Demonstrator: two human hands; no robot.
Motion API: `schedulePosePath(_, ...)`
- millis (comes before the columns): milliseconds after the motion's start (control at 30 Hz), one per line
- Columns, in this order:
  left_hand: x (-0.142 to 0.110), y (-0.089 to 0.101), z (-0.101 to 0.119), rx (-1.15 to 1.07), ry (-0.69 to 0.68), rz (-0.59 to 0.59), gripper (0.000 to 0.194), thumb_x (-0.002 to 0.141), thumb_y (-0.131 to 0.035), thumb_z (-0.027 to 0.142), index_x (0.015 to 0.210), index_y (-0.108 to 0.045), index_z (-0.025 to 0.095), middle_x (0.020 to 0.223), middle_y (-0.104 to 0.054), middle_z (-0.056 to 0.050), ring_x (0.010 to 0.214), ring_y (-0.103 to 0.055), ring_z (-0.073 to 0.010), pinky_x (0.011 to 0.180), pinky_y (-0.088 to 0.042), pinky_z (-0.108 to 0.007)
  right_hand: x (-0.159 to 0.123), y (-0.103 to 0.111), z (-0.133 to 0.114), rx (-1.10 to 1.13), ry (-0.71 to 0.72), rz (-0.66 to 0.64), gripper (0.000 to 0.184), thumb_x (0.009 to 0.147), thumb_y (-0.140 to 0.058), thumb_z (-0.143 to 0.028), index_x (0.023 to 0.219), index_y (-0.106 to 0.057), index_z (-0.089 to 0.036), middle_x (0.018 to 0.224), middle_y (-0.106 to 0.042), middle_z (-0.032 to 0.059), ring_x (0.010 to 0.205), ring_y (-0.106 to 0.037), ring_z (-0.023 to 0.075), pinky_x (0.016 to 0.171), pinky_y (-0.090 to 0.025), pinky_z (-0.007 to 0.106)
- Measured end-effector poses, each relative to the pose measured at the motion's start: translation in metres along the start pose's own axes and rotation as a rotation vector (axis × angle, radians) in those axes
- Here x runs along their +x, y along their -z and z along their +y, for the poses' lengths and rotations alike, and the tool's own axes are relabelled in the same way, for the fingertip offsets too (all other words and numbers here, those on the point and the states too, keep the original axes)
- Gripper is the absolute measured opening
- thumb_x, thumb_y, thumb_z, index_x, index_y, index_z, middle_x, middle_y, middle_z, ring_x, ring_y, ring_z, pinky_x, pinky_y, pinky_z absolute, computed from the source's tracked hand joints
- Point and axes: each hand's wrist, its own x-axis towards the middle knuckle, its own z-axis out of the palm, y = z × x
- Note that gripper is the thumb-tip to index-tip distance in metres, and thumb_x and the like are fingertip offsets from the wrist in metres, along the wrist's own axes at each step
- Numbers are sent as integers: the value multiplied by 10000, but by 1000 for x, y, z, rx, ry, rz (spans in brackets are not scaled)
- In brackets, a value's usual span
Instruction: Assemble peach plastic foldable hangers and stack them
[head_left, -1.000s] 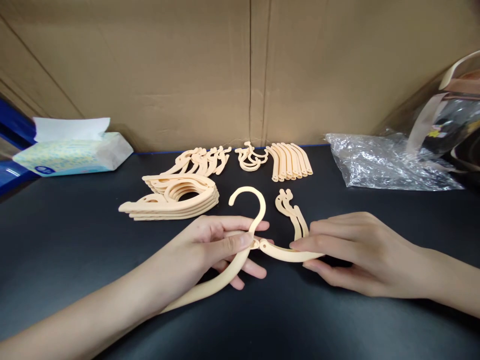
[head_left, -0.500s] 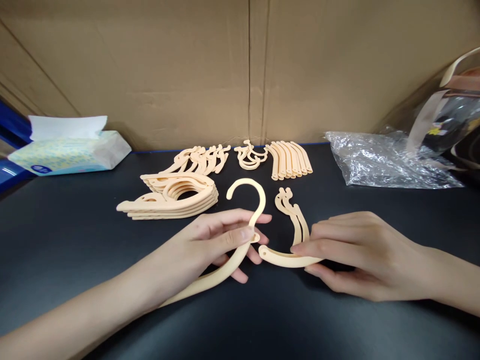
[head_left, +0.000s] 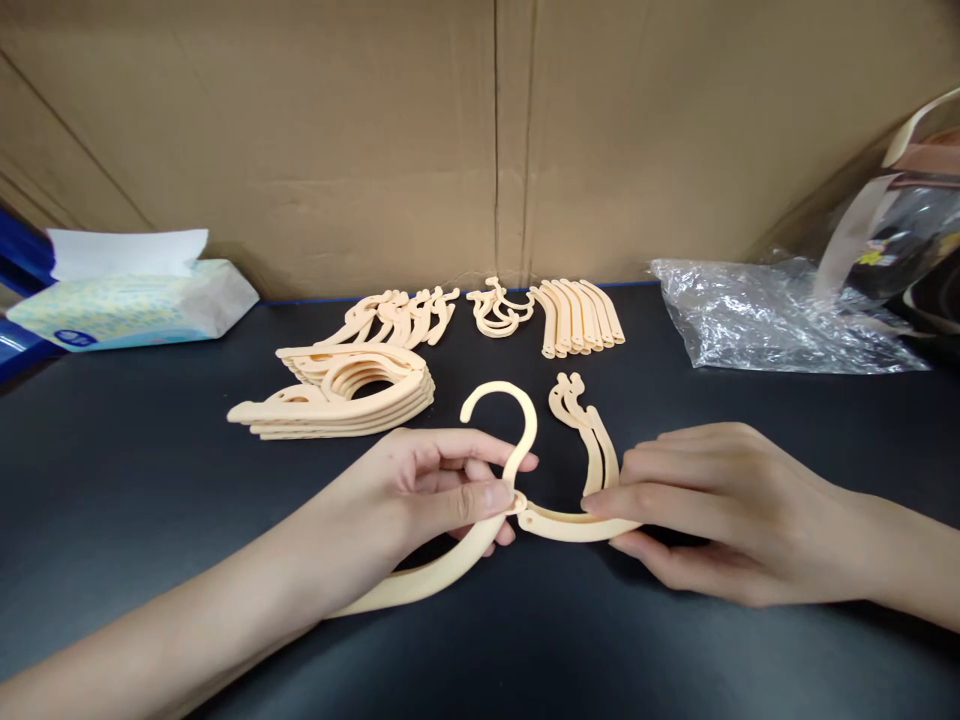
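My left hand [head_left: 442, 495] pinches a cream plastic hanger piece, a hook joined to one curved arm [head_left: 427, 580], close to where the two meet. The hook [head_left: 525, 420] rises above my thumb with its open end to the left. Between thumb and fingers, my right hand [head_left: 712, 510] grips a separate curved hanger arm [head_left: 570, 525]. That arm's holed end meets the joint below the hook; whether it is fitted in, I cannot tell. Just behind my right fingers lie two loose hanger arms [head_left: 592, 430].
A stack of folded hangers [head_left: 337, 410] sits to the left. Along the back lie hanger arms [head_left: 405, 318], hooks [head_left: 502, 310] and a row of more arms [head_left: 581, 318]. A tissue pack [head_left: 142, 305] stands far left; a clear plastic bag [head_left: 765, 320] lies right. Cardboard [head_left: 337, 150] rises behind.
My left hand has lowered the hook piece slightly and moved it right, closing the gap to the arm in my right hand. The left fingers have curled in. My right hand has barely moved.
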Motion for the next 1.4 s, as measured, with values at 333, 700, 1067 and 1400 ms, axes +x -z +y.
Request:
schedulePosePath(333,1,-1,-1,-71,18,-27,215,835,-784,372,996,-763,232,752,-701,13,708,-625,-118,629,-547,-181,0,0,-1,-3,-6,34,147,962,-540,-150,1094,-598,-175,837,-697,4,663,-615,114,600,-443,255)
schedulePosePath(700,-1,-1,5,-39,48,-55,171,891,-732,365,972,-772,220,964,-729,-21,716,-660,-114,574,-579,-166,-1,0,0,-52,8,15,161,998,-510,-164,1120,-615,-169,884,-713,18,691,-640,131,608,-462,269)
schedulePosePath(1067,1,5,2,-70,53,-134,173,909,-721,315,1058,-770,243,791,-716,7,717,-692,-117,576,-598,-152,0,-2,0,-163,33,51,172,1021,-496,-179,1139,-621,-163,865,-693,5,679,-618,119,611,-457,266)
schedulePosePath(1400,1,5,2,-51,73,-170,139,885,-745,333,934,-748,203,752,-731,22,612,-653,-76,584,-563,-131,1,-3,-5,-281,98,115,144,997,-561,-138,1126,-617,-110,857,-717,3,687,-590,106,566,-387,290)
